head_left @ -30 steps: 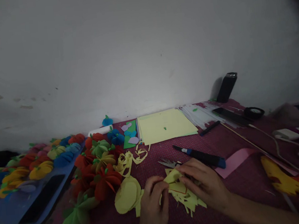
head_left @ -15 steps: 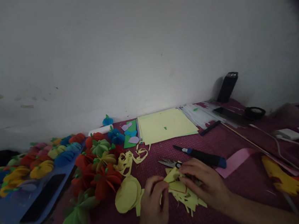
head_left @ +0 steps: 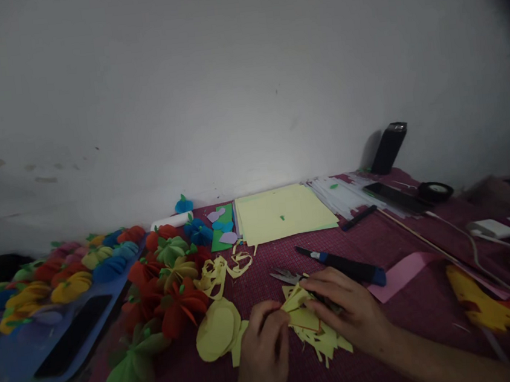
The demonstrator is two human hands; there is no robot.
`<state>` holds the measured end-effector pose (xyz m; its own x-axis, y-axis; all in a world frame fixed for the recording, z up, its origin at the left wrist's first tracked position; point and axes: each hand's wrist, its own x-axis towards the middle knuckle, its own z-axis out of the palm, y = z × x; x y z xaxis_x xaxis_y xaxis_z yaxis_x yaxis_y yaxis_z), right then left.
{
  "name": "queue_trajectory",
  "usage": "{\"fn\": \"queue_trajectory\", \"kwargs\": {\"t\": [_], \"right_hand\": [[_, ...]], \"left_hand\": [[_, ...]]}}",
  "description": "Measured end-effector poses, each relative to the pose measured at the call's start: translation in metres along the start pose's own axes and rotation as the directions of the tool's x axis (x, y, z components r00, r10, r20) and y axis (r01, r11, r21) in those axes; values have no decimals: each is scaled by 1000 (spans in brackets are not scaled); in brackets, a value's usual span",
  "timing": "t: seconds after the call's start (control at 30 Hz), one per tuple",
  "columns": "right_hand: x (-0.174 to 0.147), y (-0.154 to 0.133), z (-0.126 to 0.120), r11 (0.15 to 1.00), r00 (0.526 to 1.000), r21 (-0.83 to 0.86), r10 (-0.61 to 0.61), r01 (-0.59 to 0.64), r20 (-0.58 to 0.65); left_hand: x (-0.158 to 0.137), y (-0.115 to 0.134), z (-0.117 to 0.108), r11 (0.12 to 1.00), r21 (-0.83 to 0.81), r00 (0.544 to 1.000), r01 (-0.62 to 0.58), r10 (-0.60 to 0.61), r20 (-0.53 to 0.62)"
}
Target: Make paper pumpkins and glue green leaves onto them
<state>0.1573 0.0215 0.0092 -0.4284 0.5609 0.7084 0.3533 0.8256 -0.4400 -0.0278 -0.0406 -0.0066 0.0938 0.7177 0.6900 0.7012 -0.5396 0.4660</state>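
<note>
My left hand (head_left: 263,349) pinches one end of a small folded piece of pale yellow paper (head_left: 295,300). At the paper's other end the fingers of my right hand (head_left: 352,307) are closed on it. Part of a pair of scissors (head_left: 286,276) shows just beyond the paper, its blades pointing left; the handles are partly hidden by my right hand. Below and between the hands lie pale yellow paper scraps (head_left: 328,344), with a thin orange edge among them. Left of my left hand rests a stack of yellow paper circles (head_left: 219,331).
Layered paper pumpkins (head_left: 182,302) crowd the left side, more sitting on a blue board (head_left: 87,330). A utility knife (head_left: 349,268) lies beyond my right hand. Yellow sheets (head_left: 285,215) are stacked near the wall. A pink strip (head_left: 405,275), a stick and a cable lie right.
The folded yellow paper has tilted slightly between my fingers, and my right fingers have shifted a little left. Everything else on the table stays where it was.
</note>
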Motion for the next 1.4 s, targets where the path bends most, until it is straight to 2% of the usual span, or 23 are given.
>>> {"fn": "queue_trajectory", "kwargs": {"t": [0.23,0.63,0.83,0.97,1.13,1.3,1.4], "right_hand": [[-4,2,2,996,997,-58,-71,72,27],[1,3,2,994,995,59,95,-97,32],[1,3,2,989,993,102,105,-111,61],[-1,4,1,993,995,98,63,-71,83],[-2,4,-2,997,996,66,22,-28,91],[-3,3,-2,999,994,50,-10,5,112],[-3,3,-3,997,993,67,-32,24,117]], "left_hand": [[3,0,1,994,-41,995,97,-96,38],[5,2,1,989,-61,990,136,-133,44],[4,1,1,988,-72,990,140,-138,35],[3,-1,2,988,-68,990,142,-140,35],[1,-3,4,992,-60,993,115,-117,-23],[2,-1,1,995,-37,995,96,-95,31],[3,0,0,996,-32,996,83,-83,22]]}}
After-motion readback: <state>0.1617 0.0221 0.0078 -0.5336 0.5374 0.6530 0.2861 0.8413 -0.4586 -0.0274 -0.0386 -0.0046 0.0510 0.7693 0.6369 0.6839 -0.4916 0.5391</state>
